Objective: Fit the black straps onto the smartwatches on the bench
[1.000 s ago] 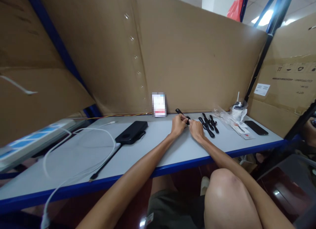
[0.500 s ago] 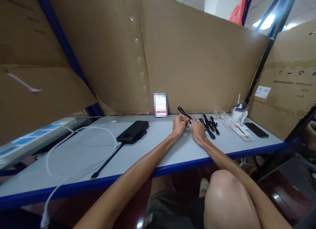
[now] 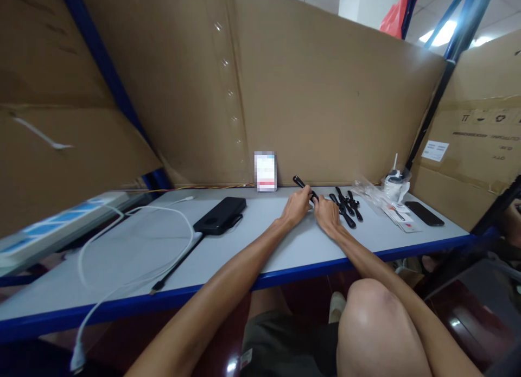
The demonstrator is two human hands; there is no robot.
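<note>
In the head view, both my hands are on one black spokeshave above the grey table. One of its rounded handles sticks out beyond my fingers toward the cardboard; its middle and other end are mostly hidden. My left hand is closed around it with fingers and thumb. My right hand pinches it close to its middle, the thumb side toward my left hand. Just right of my right hand, several more black spokeshaves lie in a loose group on the table.
A phone with a blurred screen leans on the cardboard wall. Left lie a black power bank, white cables and a power strip. Right are plastic packaging, a wrapped cup and a dark phone.
My left hand has shifted its fingers on the spokeshave and now wraps it from above. My right hand stays nearly in place. The camera view has shifted slightly.
</note>
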